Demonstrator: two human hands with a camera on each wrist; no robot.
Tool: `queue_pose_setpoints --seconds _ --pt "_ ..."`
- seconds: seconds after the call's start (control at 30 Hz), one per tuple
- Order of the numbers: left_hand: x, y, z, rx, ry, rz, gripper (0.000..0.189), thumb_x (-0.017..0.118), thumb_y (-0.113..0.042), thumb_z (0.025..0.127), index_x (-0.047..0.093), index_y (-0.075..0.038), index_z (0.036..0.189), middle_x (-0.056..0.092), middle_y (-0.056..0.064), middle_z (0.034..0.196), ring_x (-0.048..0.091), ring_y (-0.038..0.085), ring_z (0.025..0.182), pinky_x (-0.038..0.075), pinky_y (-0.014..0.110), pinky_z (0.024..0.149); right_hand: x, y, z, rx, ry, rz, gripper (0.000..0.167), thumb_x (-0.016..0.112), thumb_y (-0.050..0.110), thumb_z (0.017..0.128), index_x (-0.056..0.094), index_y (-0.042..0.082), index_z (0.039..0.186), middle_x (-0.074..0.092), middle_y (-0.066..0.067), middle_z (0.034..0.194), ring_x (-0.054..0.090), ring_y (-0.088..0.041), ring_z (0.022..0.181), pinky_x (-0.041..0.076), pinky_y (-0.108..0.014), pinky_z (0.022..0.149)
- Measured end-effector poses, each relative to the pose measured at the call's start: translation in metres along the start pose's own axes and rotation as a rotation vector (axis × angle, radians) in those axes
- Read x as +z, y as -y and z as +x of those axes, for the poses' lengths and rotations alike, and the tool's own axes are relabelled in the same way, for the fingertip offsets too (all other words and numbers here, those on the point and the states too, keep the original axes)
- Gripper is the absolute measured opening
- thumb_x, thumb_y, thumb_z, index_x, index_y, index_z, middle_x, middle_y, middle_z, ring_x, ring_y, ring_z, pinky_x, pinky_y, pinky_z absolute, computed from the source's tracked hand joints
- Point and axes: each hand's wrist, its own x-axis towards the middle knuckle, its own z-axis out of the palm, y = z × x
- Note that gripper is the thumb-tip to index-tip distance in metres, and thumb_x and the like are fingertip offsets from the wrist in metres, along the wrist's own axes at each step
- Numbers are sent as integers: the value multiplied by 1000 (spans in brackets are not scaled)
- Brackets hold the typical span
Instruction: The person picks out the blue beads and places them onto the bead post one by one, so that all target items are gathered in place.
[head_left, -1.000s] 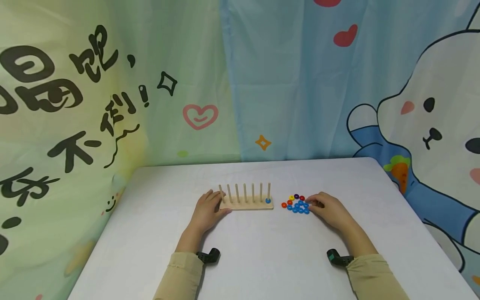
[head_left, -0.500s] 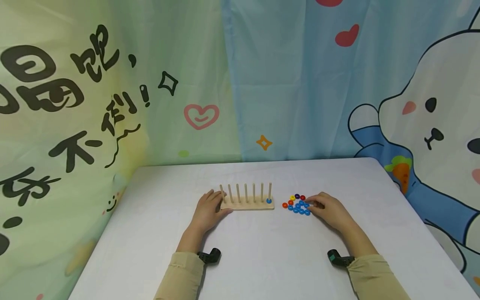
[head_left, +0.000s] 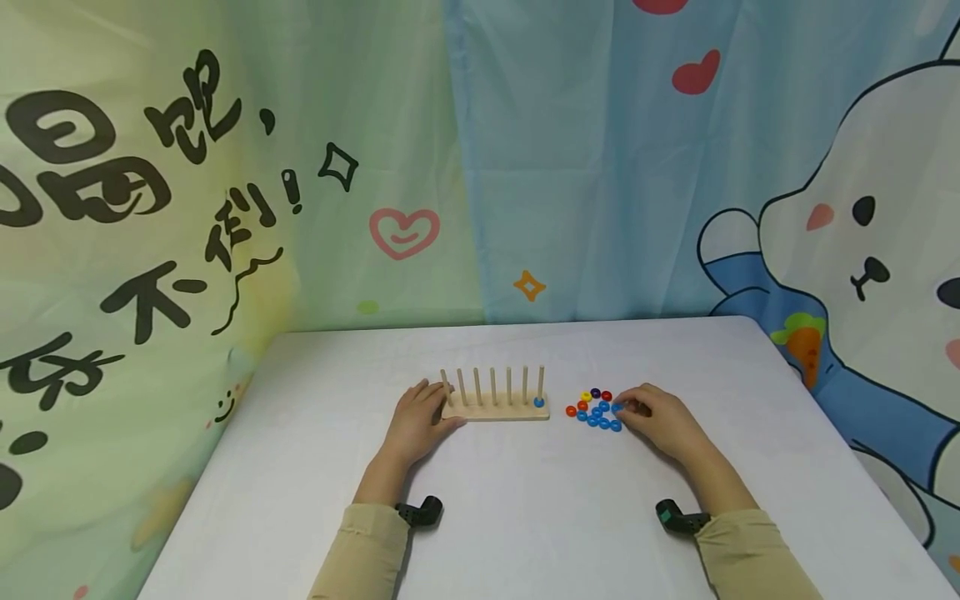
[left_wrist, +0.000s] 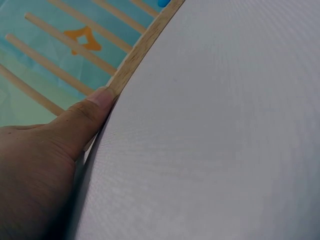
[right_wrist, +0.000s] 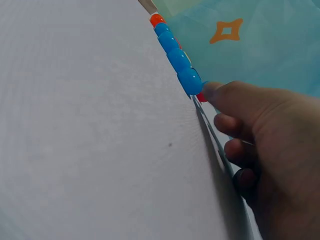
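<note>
A wooden peg board [head_left: 495, 412] with a row of several upright pegs stands on the table, and one blue bead [head_left: 539, 402] sits low on its rightmost peg. My left hand [head_left: 416, 421] grips the board's left end, thumb [left_wrist: 102, 97] along the front edge and fingers behind. Right of the board lies a loose group of beads [head_left: 604, 423], mostly blue, with red, orange, yellow and dark purple ones. At the group's right side my right hand [head_left: 660, 421] pinches a blue bead [head_left: 617, 408] with thumb and fingertips; in the right wrist view the thumb mostly covers it.
A white-covered table [head_left: 540, 500] carries everything. Behind it hangs a printed curtain [head_left: 540, 167]. Each wrist wears a black device, one on the left wrist [head_left: 422, 512] and one on the right wrist [head_left: 681, 518].
The blue bead at the right fingertips has shifted slightly away from its neighbours. My left hand and the peg board hold still; the head view has drifted a little.
</note>
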Motion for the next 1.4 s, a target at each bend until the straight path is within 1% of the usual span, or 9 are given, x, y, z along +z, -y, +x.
queue_pose_setpoints --seconds 0.1,0.3,0.4,0.6,0.73,0.97,1.17,1.4 --pt "0 0 0 -4 3 -2 66 67 -54 88 57 -13 139 56 8 143 39 37 143 28 52 122 -2 2 1 5 1 13 22 69 24 93 69 15 114 59 1 89 51 -16 80 46 -26 67" --pt "-2 -1 -3 -13 1 -15 65 68 -52 88 58 -12 138 57 9 143 39 37 143 28 52 122 -10 12 4 -16 26 16 24 69 24 94 69 13 116 60 1 91 51 -15 81 46 -26 67" --pt "-2 -1 -3 -14 3 -23 65 68 -52 88 58 -12 138 56 9 143 39 37 143 28 52 122 -15 20 6 -16 36 8 24 68 23 94 69 14 116 61 1 91 52 -15 80 47 -26 66" --pt "-3 -1 -2 -11 3 -22 66 67 -53 88 57 -14 139 56 8 144 38 36 143 26 52 123 -28 40 17 -43 66 13 24 67 24 95 67 15 117 62 1 89 52 -16 80 47 -26 64" --pt "-3 -2 -1 -14 9 -27 66 67 -54 88 57 -14 140 56 8 144 38 36 144 26 52 123 -36 58 27 -70 83 24 24 66 26 96 66 16 118 63 2 91 54 -17 81 49 -27 68" --pt "0 0 0 -8 14 -15 67 66 -54 89 56 -14 141 56 9 144 38 36 144 25 52 123 -45 86 43 -156 85 23 20 65 28 97 66 17 115 67 1 98 59 -16 88 54 -30 76" --pt "2 1 0 -10 15 -8 67 66 -55 89 56 -14 141 56 8 144 37 36 144 25 52 124 -47 101 53 -171 108 46 21 64 29 98 66 18 116 69 1 101 60 -18 91 55 -30 76" --pt "0 -1 0 -23 12 -22 66 66 -54 89 56 -14 141 55 8 145 37 35 145 25 52 123 -43 113 61 -215 125 78 20 65 27 97 67 19 116 70 2 102 63 -17 96 57 -38 86"
